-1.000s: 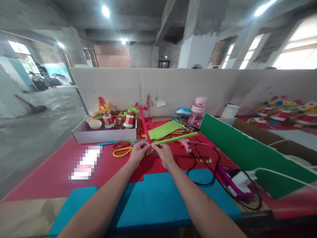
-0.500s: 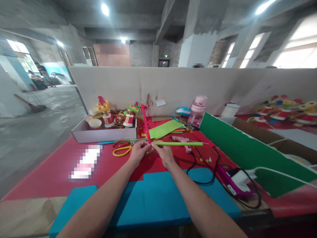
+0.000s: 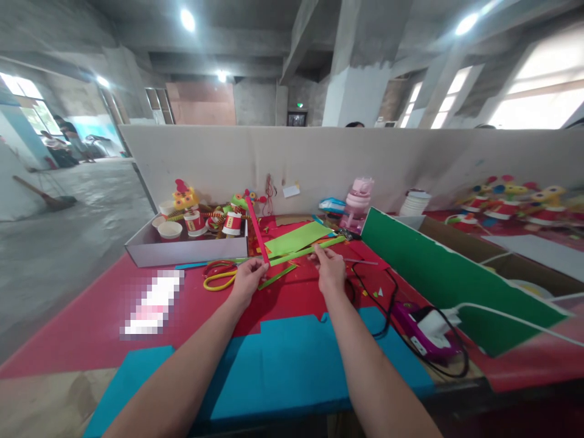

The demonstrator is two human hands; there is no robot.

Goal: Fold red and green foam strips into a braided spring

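My left hand (image 3: 249, 277) pinches the lower end of a red paper strip (image 3: 257, 231), which slants up and to the left. At the same fingertips a long green strip (image 3: 292, 253) starts and runs right and slightly up. My right hand (image 3: 329, 266) holds this green strip partway along, with the index finger stretched along it. A shorter green strip (image 3: 277, 277) lies between the hands on the red table cover. Beside my left hand are yellow-handled scissors (image 3: 219, 280). Behind the strips lies a wide light green paper sheet (image 3: 298, 236).
A white box (image 3: 189, 250) with cups and paper figures stands back left. To the right are a green-sided box (image 3: 438, 277), a purple power strip (image 3: 422, 337) with cables, and a pink bottle (image 3: 357, 204). Blue sheets (image 3: 292, 365) cover the front edge.
My right hand has moved right, away from my left hand, along the green strip. The strip now tilts upward to the right. The view has shifted slightly.
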